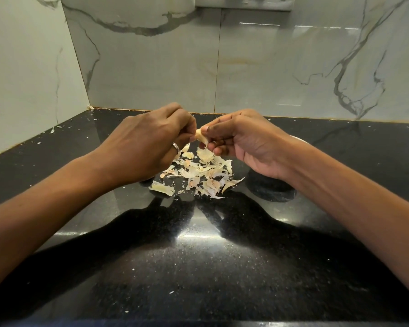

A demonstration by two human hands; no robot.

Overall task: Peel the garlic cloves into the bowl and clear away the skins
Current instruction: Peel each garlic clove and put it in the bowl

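the left hand point(149, 142), wearing a ring point(176, 147), and the right hand point(243, 142) meet fingertip to fingertip, both pinching one garlic clove point(201, 136) just above a loose heap of papery skins point(198, 173) on the black table point(198, 260).

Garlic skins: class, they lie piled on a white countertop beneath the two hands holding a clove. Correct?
No: the head view shows the countertop is black, not white. The garlic skins do lie piled on it, beneath the left hand and right hand holding the clove.
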